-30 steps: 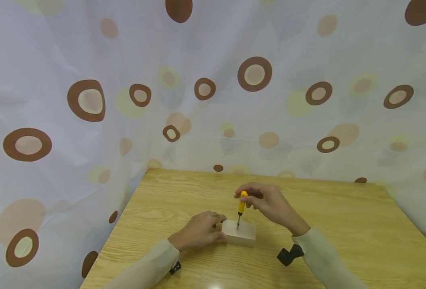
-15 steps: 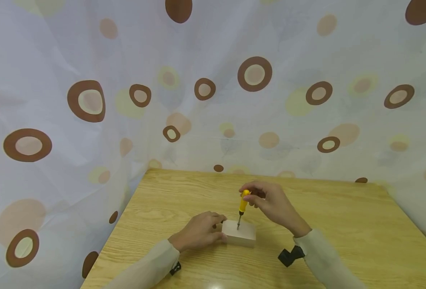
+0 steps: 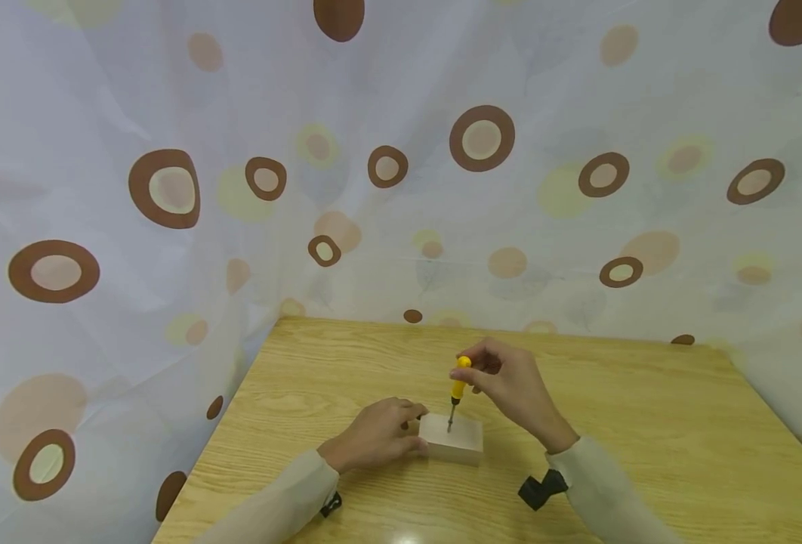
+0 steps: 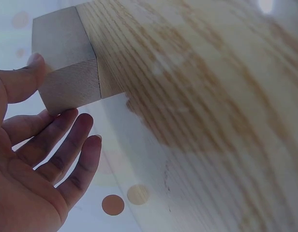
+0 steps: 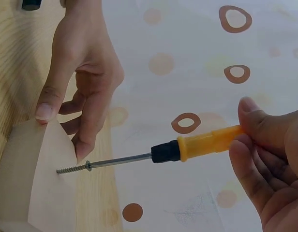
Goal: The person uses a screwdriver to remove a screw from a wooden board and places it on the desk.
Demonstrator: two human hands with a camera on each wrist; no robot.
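Note:
A pale wooden block (image 3: 467, 437) lies on the table, its top face up. My left hand (image 3: 376, 435) holds its left end, thumb on the near side and fingers at the far side. In the left wrist view the thumb and fingertips pinch the block (image 4: 67, 36) from opposite sides. My right hand (image 3: 513, 378) pinches the yellow handle end of a screwdriver (image 5: 207, 145) between thumb and fingers. The screwdriver stands slightly tilted over the block. Its tip meets the head of a screw (image 5: 74, 169), which sticks up from the block's face with much of its thread showing.
The wood-grain table (image 3: 618, 423) stretches out on both sides of the hands. A white sheet (image 3: 401, 204) with brown and beige circles hangs behind it and along the left. Black wrist mounts (image 3: 542, 489) sit at the sleeves.
My right hand has shifted slightly right and its fingers have changed position around the screwdriver handle, whose top leans a little more to the right. The left hand and block stay put.

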